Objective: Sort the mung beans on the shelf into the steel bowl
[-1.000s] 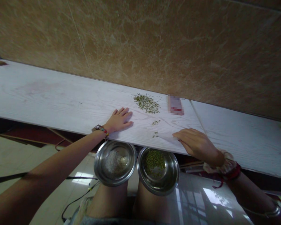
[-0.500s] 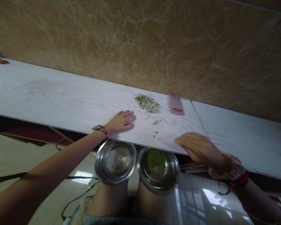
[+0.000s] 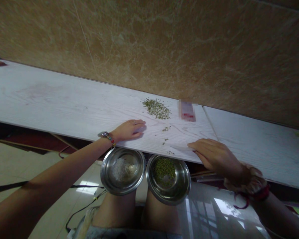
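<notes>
Whitish card [image 3: 181,147] between right-hand fingers [image 3: 194,145]

Readable text: none | pixelated object [image 3: 187,110]: any lettering on it unreadable

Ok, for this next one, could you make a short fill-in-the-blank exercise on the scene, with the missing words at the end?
1. The left hand rests on a board coloured ____.
2. A thin pale sheet is held in the ____ hand.
3. The number of metal bowls at the board's near edge is ____.
4. The small grains scattered on the board are coloured ____.

Missing words: white; right; two; green.
</notes>
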Available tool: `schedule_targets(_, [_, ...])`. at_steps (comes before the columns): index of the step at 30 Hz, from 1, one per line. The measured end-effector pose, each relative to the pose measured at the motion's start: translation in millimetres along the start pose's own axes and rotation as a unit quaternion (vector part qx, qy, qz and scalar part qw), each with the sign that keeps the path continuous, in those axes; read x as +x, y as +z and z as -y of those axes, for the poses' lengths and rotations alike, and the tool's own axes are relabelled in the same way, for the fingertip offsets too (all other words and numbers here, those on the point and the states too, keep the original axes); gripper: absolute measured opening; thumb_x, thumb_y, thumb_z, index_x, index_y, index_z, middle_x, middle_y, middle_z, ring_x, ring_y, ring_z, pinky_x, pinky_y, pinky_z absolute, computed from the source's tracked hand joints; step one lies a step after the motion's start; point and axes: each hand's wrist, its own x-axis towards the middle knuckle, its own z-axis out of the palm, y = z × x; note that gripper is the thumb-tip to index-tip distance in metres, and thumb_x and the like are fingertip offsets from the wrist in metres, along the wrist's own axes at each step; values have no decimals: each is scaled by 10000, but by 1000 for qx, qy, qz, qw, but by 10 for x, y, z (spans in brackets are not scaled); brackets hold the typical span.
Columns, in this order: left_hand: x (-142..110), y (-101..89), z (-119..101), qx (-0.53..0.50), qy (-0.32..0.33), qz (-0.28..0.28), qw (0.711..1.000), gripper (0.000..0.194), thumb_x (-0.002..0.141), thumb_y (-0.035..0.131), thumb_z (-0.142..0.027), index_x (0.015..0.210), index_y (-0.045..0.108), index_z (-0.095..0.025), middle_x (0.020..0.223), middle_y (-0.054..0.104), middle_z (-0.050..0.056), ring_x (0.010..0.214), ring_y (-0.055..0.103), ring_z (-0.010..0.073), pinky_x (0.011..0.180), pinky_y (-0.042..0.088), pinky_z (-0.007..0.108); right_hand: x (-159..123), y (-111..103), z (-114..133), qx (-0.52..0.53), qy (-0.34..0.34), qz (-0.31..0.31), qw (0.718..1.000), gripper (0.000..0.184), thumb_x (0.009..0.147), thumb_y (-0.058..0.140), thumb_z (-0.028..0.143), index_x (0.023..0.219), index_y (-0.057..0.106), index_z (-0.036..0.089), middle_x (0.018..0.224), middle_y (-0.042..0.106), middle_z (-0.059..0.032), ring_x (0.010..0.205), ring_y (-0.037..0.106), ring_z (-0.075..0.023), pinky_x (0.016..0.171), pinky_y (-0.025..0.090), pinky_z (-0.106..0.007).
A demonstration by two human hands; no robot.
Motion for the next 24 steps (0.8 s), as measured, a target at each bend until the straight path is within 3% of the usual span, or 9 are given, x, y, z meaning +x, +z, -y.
schedule_targets(6, [4,24,14,-3,-1,-5,1000,374,900,428,-346,1199,518,-141,1326,515,103,1227,469,206,1010,378,339,-46,-37,72,36,-11,19,999,234,825,418,52,937,592,161,793,693,-28,740,617,-133,681,502,-265])
schedule_targets(24, [9,-10,-14,-20,-12,4,1000,364,893,430,-332,1197,520,-155,1328,513,94,1214,477,205,1018,375,348,79,-182,348,102,-8,45,994,196,885,373,119,927,562,152,759,672,-39,679,596,-128,607,467,-252])
